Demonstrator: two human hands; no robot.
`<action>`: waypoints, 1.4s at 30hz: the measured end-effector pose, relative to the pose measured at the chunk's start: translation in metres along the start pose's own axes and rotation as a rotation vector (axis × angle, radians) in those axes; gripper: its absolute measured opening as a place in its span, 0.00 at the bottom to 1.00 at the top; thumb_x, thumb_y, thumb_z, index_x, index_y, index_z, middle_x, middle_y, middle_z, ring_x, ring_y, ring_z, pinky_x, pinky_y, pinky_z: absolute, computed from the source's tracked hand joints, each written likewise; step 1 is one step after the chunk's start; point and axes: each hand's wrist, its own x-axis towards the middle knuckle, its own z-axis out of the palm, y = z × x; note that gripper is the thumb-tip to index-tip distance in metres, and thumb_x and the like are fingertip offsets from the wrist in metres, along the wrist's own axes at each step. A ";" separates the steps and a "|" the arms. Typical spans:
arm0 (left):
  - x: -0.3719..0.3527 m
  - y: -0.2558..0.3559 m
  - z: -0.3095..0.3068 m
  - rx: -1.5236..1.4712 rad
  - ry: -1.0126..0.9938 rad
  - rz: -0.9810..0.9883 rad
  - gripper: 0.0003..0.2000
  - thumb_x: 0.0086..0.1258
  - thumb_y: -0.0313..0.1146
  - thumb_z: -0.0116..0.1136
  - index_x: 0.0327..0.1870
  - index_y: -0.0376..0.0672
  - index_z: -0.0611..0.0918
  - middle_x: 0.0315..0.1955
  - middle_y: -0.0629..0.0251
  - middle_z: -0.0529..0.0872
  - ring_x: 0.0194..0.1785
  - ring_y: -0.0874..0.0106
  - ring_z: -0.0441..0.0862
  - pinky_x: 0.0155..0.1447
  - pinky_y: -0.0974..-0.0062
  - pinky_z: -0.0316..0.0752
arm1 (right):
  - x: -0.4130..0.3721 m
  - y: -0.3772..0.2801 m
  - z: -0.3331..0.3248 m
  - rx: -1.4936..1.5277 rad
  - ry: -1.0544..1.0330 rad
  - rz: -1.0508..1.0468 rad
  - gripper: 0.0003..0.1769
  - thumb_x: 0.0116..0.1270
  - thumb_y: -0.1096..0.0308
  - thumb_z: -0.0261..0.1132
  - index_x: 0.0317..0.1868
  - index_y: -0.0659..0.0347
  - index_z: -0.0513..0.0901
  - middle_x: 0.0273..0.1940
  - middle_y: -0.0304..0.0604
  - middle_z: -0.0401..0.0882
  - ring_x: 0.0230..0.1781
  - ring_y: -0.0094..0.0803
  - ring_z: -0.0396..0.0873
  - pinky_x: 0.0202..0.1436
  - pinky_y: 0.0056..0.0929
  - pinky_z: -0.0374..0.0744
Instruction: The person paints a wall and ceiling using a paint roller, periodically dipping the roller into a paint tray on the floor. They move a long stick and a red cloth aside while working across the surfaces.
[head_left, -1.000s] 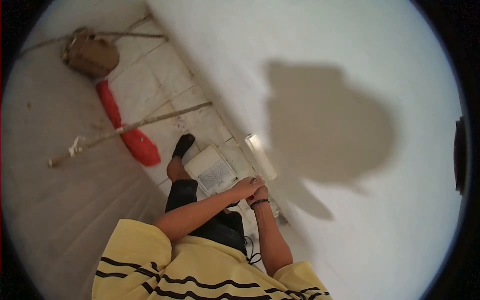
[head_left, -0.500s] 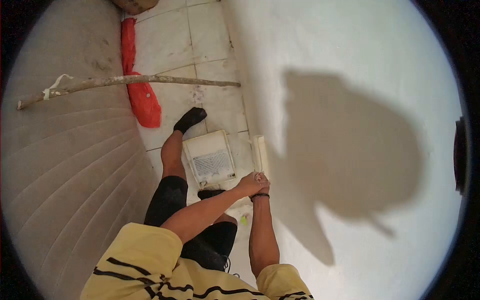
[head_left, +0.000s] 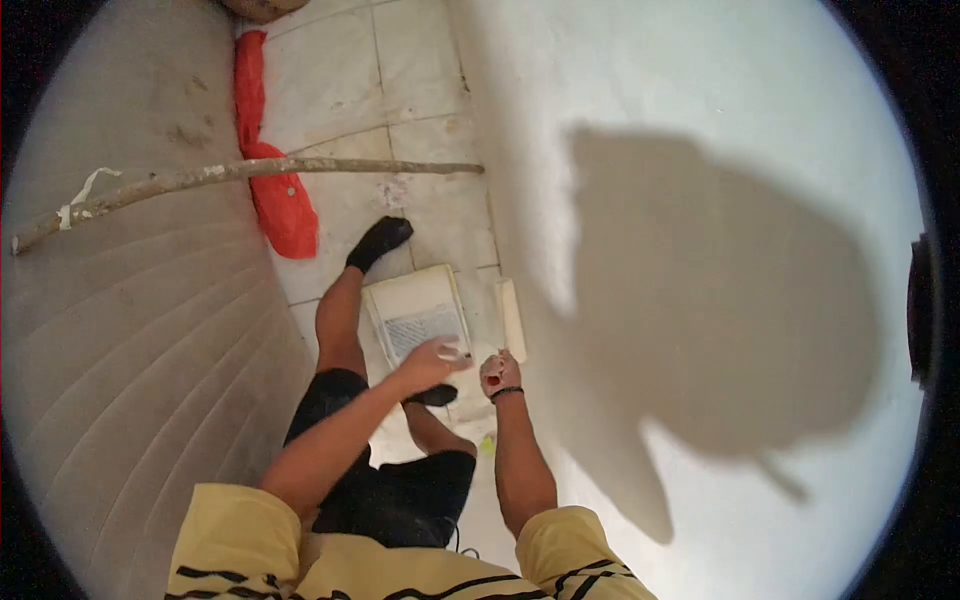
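My right hand (head_left: 500,374), with a dark band at the wrist, is closed around the handle of a paint roller. Red shows at the handle's end, and the cream-coloured roller sleeve (head_left: 511,322) extends beyond the hand, close to the wall. My left hand (head_left: 434,364) hovers over the near edge of the paint tray, fingers curved and apart, holding nothing. The off-white paint tray (head_left: 412,294) lies on the floor with a ridged, patterned area smeared with paint. Part of that area is hidden behind the left hand.
A large pale wall (head_left: 720,90) fills the right side, bearing my shadow. A grey padded surface (head_left: 130,330) stands at left. A long stick (head_left: 330,165) spans the passage above a red plastic bag (head_left: 285,215). My socked foot (head_left: 381,240) is beside the tray on tiles.
My left hand has come off the roller handle and moved left over the tray. My right hand has shifted slightly left, keeping the roller. The stick's left end appears lower.
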 end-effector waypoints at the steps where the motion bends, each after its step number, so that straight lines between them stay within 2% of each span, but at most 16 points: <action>1: -0.003 0.001 -0.006 0.039 0.023 -0.005 0.35 0.60 0.45 0.69 0.64 0.34 0.69 0.53 0.51 0.81 0.54 0.67 0.79 0.55 0.70 0.76 | -0.017 0.003 -0.013 0.136 -0.131 0.164 0.27 0.74 0.51 0.51 0.15 0.50 0.62 0.10 0.32 0.58 0.07 0.24 0.56 0.09 0.20 0.59; 2: -0.005 0.002 -0.013 0.070 0.013 -0.002 0.35 0.59 0.44 0.69 0.64 0.34 0.70 0.52 0.51 0.81 0.53 0.67 0.79 0.53 0.71 0.76 | -0.049 0.015 -0.009 0.008 -0.028 0.047 0.28 0.74 0.50 0.49 0.14 0.49 0.63 0.09 0.32 0.56 0.06 0.24 0.54 0.07 0.21 0.56; 6: -0.021 0.008 -0.040 0.054 0.008 0.019 0.34 0.59 0.43 0.69 0.63 0.33 0.70 0.51 0.52 0.82 0.48 0.68 0.80 0.47 0.73 0.77 | -0.180 0.046 -0.024 0.017 -0.131 0.150 0.25 0.74 0.49 0.48 0.18 0.51 0.68 0.09 0.32 0.56 0.06 0.23 0.54 0.06 0.22 0.54; 9: -0.035 0.031 -0.057 0.011 -0.031 0.035 0.33 0.59 0.42 0.69 0.62 0.33 0.71 0.49 0.53 0.82 0.48 0.68 0.80 0.47 0.73 0.77 | -0.278 0.068 -0.010 -0.005 -0.146 0.129 0.27 0.74 0.50 0.49 0.16 0.53 0.64 0.10 0.33 0.57 0.06 0.24 0.54 0.08 0.21 0.56; 11: -0.034 0.035 -0.062 0.045 -0.040 0.043 0.32 0.60 0.42 0.68 0.62 0.33 0.71 0.48 0.53 0.83 0.48 0.68 0.80 0.48 0.73 0.77 | -0.327 0.078 0.004 0.142 -0.175 0.148 0.27 0.75 0.50 0.47 0.19 0.55 0.66 0.12 0.35 0.60 0.07 0.22 0.56 0.07 0.20 0.58; 14: -0.036 0.046 -0.064 0.121 -0.058 0.076 0.32 0.60 0.43 0.68 0.61 0.34 0.72 0.47 0.52 0.83 0.48 0.67 0.81 0.50 0.71 0.76 | -0.385 0.088 0.045 0.135 -0.154 0.030 0.26 0.76 0.50 0.46 0.24 0.59 0.70 0.15 0.37 0.66 0.07 0.21 0.59 0.07 0.19 0.60; 15: -0.037 0.052 -0.065 0.159 -0.066 0.097 0.31 0.60 0.43 0.68 0.61 0.35 0.72 0.48 0.52 0.83 0.49 0.66 0.81 0.51 0.71 0.76 | -0.397 0.090 0.052 0.131 -0.220 0.010 0.25 0.76 0.50 0.45 0.30 0.63 0.74 0.18 0.39 0.69 0.08 0.21 0.62 0.07 0.19 0.61; 19: -0.045 0.076 -0.062 0.160 -0.126 0.133 0.31 0.59 0.44 0.68 0.60 0.35 0.74 0.49 0.50 0.83 0.51 0.65 0.81 0.54 0.71 0.75 | -0.424 0.098 0.092 0.078 -0.257 -0.036 0.27 0.75 0.48 0.45 0.28 0.62 0.75 0.15 0.38 0.67 0.07 0.22 0.59 0.07 0.19 0.60; 24: -0.047 0.078 -0.067 0.125 -0.113 0.203 0.30 0.59 0.44 0.69 0.59 0.35 0.75 0.48 0.52 0.84 0.51 0.65 0.81 0.53 0.71 0.76 | -0.380 0.083 0.120 0.070 -0.195 -0.065 0.29 0.76 0.48 0.45 0.23 0.60 0.74 0.12 0.36 0.63 0.06 0.21 0.57 0.06 0.19 0.59; 30: -0.034 0.034 -0.099 0.042 -0.029 0.094 0.31 0.61 0.43 0.67 0.61 0.35 0.72 0.50 0.52 0.82 0.46 0.67 0.82 0.44 0.74 0.79 | -0.268 0.041 0.137 -0.029 -0.153 -0.053 0.27 0.75 0.49 0.47 0.19 0.56 0.70 0.11 0.33 0.62 0.05 0.21 0.55 0.05 0.19 0.57; 31: -0.036 0.028 -0.103 0.034 -0.023 0.077 0.31 0.61 0.43 0.67 0.61 0.35 0.72 0.50 0.52 0.82 0.46 0.67 0.82 0.44 0.74 0.79 | -0.250 0.032 0.138 -0.046 -0.164 -0.035 0.27 0.75 0.49 0.48 0.18 0.54 0.69 0.11 0.33 0.62 0.05 0.21 0.55 0.05 0.19 0.57; 33: -0.046 0.029 -0.115 -0.060 0.070 -0.083 0.31 0.58 0.46 0.67 0.59 0.36 0.74 0.47 0.51 0.84 0.51 0.63 0.83 0.55 0.71 0.75 | -0.214 0.020 0.142 -0.077 -0.149 -0.040 0.24 0.74 0.52 0.50 0.19 0.54 0.68 0.12 0.32 0.63 0.06 0.21 0.57 0.08 0.18 0.60; 35: -0.041 0.006 -0.118 -0.071 0.130 -0.087 0.30 0.59 0.44 0.67 0.59 0.36 0.74 0.48 0.51 0.84 0.51 0.63 0.83 0.54 0.71 0.76 | -0.171 0.011 0.147 -0.107 -0.144 -0.045 0.21 0.73 0.55 0.51 0.21 0.53 0.68 0.13 0.31 0.63 0.08 0.21 0.60 0.10 0.18 0.63; 37: -0.042 -0.011 -0.119 -0.078 0.183 -0.091 0.29 0.60 0.43 0.66 0.59 0.36 0.74 0.48 0.52 0.84 0.51 0.64 0.83 0.53 0.70 0.77 | -0.126 0.002 0.148 -0.128 -0.052 -0.170 0.20 0.72 0.59 0.53 0.20 0.53 0.67 0.13 0.31 0.64 0.08 0.22 0.61 0.11 0.19 0.66; 40: -0.046 -0.010 -0.126 -0.062 0.255 -0.010 0.29 0.61 0.39 0.67 0.60 0.34 0.73 0.47 0.52 0.84 0.46 0.66 0.84 0.46 0.70 0.80 | -0.064 -0.008 0.154 -0.064 -0.048 -0.128 0.18 0.71 0.63 0.52 0.20 0.53 0.66 0.13 0.30 0.64 0.09 0.22 0.61 0.12 0.19 0.68; 42: -0.054 0.000 -0.126 -0.273 0.210 -0.164 0.27 0.65 0.35 0.65 0.63 0.36 0.70 0.50 0.54 0.81 0.41 0.70 0.82 0.32 0.72 0.84 | -0.020 -0.013 0.147 -0.057 -0.032 -0.112 0.18 0.70 0.65 0.51 0.19 0.53 0.66 0.13 0.30 0.63 0.09 0.23 0.61 0.12 0.19 0.68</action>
